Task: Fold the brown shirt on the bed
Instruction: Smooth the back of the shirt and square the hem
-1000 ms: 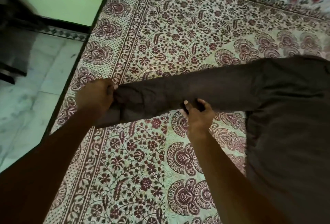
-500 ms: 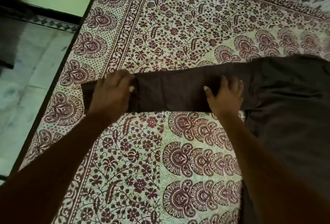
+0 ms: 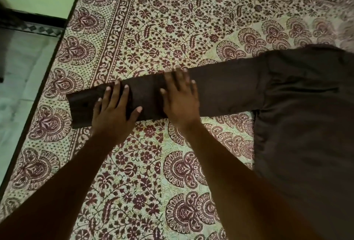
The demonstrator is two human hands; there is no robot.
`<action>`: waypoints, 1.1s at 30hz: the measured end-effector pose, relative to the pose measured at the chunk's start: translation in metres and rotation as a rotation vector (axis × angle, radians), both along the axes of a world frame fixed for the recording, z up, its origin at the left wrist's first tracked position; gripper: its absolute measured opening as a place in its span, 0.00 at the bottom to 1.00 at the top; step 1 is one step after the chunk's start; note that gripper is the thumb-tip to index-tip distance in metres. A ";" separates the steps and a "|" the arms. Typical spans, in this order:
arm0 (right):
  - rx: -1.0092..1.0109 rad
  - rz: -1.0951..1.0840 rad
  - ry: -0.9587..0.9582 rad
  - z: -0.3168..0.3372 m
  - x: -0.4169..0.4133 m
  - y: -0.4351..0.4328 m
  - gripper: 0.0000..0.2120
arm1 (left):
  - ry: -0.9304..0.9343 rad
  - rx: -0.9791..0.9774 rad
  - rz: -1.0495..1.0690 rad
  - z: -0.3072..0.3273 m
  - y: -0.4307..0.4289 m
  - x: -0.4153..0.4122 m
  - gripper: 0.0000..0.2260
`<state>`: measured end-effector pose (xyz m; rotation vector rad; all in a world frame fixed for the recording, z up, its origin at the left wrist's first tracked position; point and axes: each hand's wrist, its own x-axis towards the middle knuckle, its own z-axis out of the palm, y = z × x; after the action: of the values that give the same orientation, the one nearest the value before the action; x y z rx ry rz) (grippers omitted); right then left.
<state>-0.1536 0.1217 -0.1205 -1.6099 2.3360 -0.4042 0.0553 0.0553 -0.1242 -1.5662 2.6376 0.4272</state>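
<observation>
On bed (image 3: 134,172), shirt (image 3: 306,125) lies flat at right, sleeve (image 3: 220,90) stretched left toward bed edge. My left hand (image 3: 113,113) and right hand (image 3: 180,98) press palms-down on sleeve, fingers spread, gripping nothing. Risk: sliding palms could drag slack cloth, bunching wrinkles or skewing sleeve before the fold.

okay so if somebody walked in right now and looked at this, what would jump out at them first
Probably the busy maroon floral bedsheet filling most of the view, with the plain brown shirt lying dark against it on the right. Its long sleeve stretches flat toward the left edge of the bed, and both hands press on it with open palms: the left hand near the cuff, the right hand just beside it.
</observation>
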 end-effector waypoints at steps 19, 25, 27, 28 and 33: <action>0.278 -0.049 0.024 0.002 -0.183 0.079 0.32 | 0.211 0.038 -0.416 0.020 0.063 -0.160 0.32; -0.047 -0.107 0.001 0.026 -0.255 0.140 0.26 | -0.047 0.014 -0.263 0.027 0.083 -0.263 0.22; -0.021 -0.425 0.027 0.021 -0.276 0.169 0.28 | -0.039 0.038 -0.162 0.038 0.086 -0.296 0.20; 0.044 -0.501 0.043 0.015 -0.284 0.181 0.31 | -0.018 0.047 -0.158 0.041 0.087 -0.310 0.19; 0.226 -0.505 0.134 -0.025 -0.294 0.225 0.35 | 0.199 0.156 -0.290 0.038 0.080 -0.398 0.14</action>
<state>-0.4475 0.3464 -0.1454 -0.9635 2.7637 -0.1229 -0.3423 0.1357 -0.0859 -1.1279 2.8336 0.7816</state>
